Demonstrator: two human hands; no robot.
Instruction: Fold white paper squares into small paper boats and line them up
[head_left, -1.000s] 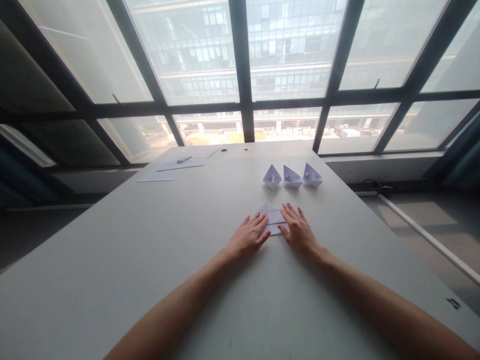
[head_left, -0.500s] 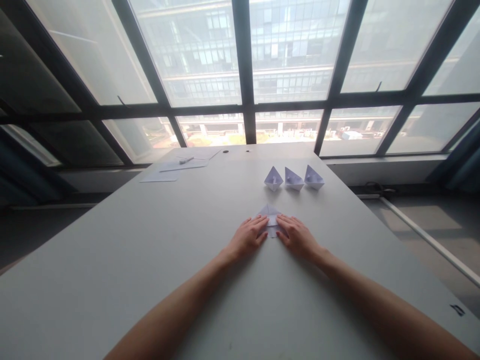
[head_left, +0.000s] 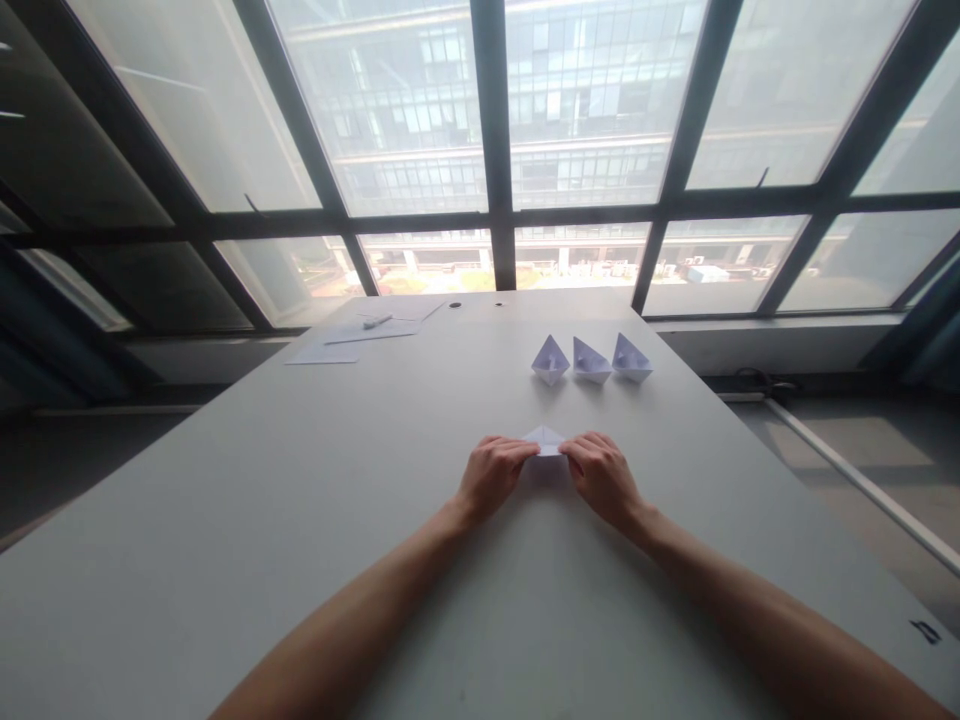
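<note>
A partly folded sheet of white paper (head_left: 545,438) is between my hands, its pointed top facing away from me. My left hand (head_left: 496,468) grips its left side, fingers curled and pressed against the thumb. On the right side my right hand (head_left: 601,473) pinches the paper the same way. The near edge looks slightly raised, with a shadow on the table under it. Fingers cover both side corners. Beyond the hands stand three folded paper boats (head_left: 550,360) in a row.
The white table (head_left: 300,510) runs up to a large window. Several flat paper sheets (head_left: 322,353) lie at the far left, with a small white object (head_left: 376,322) on top. A dark mark (head_left: 925,631) is near the right edge.
My fingers have gone from lying flat on the paper to pinching its two sides. The strip of paper that showed at the near edge is no longer visible there.
</note>
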